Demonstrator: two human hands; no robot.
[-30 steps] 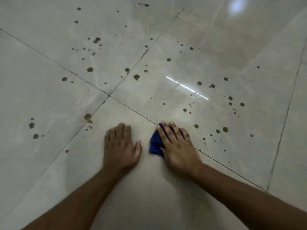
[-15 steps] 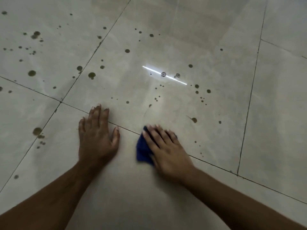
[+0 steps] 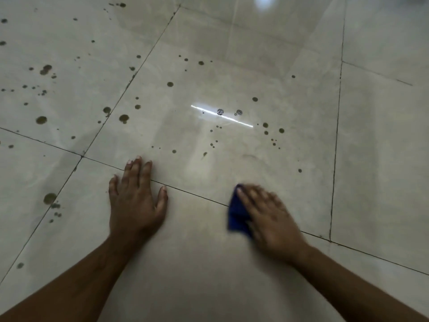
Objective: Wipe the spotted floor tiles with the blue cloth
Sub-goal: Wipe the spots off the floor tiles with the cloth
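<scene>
On the head camera I see glossy pale-beige floor tiles (image 3: 232, 66) scattered with dark brown spots (image 3: 123, 118) — thickest at the upper left. The left hand (image 3: 137, 201) lies flat on the tile, its fingers straight and close together, the thumb spread out. The right hand (image 3: 269, 219), motion-blurred, presses with extended fingers on the small crumpled dark-blue cloth (image 3: 235, 217) — it lies across a dark grout line (image 3: 192, 193).

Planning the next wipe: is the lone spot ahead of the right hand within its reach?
Probably yes: only bare tile lies between the right hand, flat on the cloth, and that spot.
</scene>
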